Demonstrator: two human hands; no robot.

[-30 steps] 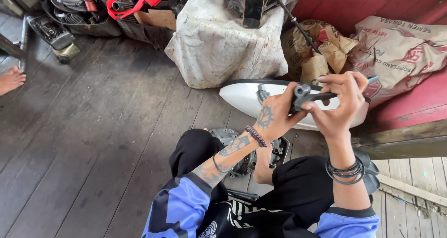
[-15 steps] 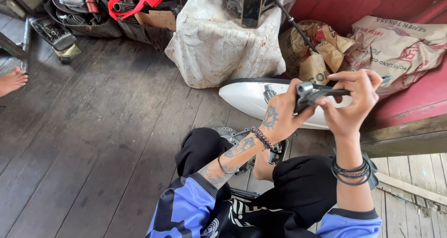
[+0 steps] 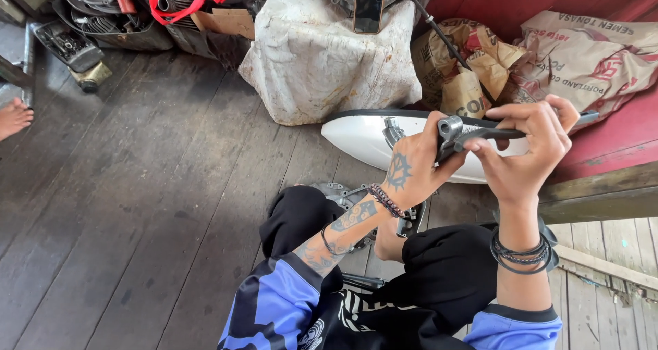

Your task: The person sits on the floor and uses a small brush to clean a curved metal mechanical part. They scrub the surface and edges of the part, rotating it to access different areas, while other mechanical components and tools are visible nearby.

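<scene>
Here both hands pinch one metal lever (image 3: pixel 480 132) above the white cover (image 3: pixel 370 144): left hand (image 3: pixel 411 172) grips its clamp end, right hand (image 3: pixel 524 151) its sideways-running handle.

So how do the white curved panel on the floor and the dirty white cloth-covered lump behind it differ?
The white panel is smooth, glossy and clean, while the cloth-covered lump is wrinkled and stained. The white panel lies low and long on the wooden floor; the cloth-covered lump stands taller and bulkier. The hands partly hide the white panel; the cloth-covered lump shows almost whole. Both are whitish and rest on the boards.
</scene>
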